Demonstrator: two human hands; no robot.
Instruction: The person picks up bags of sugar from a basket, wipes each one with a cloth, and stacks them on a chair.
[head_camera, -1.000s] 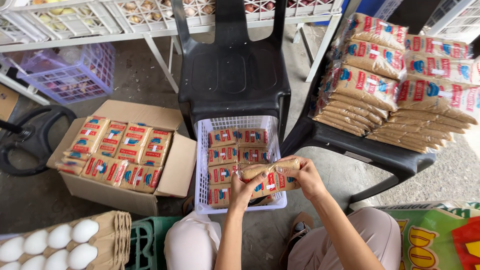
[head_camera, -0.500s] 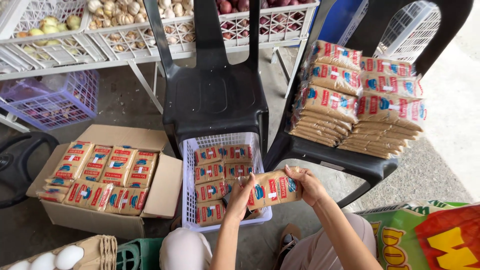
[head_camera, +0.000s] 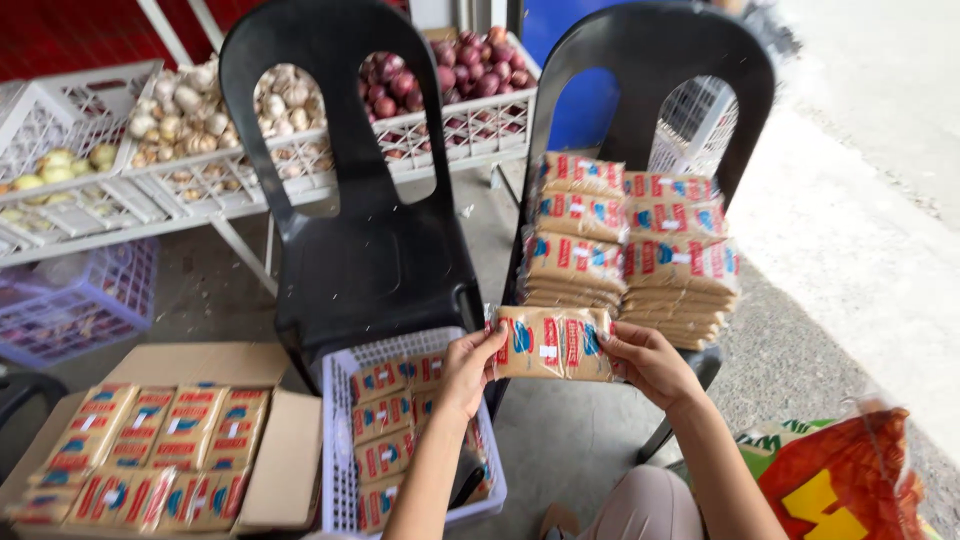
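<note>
While both hands are raised in front of two black plastic chairs, a person grips a bundle of tan packets (head_camera: 553, 343) printed in red and blue, holding it level by its short ends; the left hand (head_camera: 470, 365) has its fingers clasped round the bundle's left end, and the right hand (head_camera: 645, 362) has its fingers curled round the right end; the bundle hangs in the air over the gap between the chairs, just in front of the right chair's (head_camera: 655, 60) seat edge; on that seat, matching packets sit in two tall stacks (head_camera: 625, 245) side by side, filling most of it; the left chair's (head_camera: 350, 250) seat is bare; against its front edge, on the concrete floor, stands a white plastic basket (head_camera: 340, 470) with rows of the same packets inside, the left forearm crossing its right side; just left of the basket an open cardboard box (head_camera: 285, 460) holds more packets in rows; behind the chairs, white wire trays (head_camera: 250, 185) on a rack carry garlic and red onions; a bright red and yellow bag (head_camera: 840, 480) lies at the lower right.
</note>
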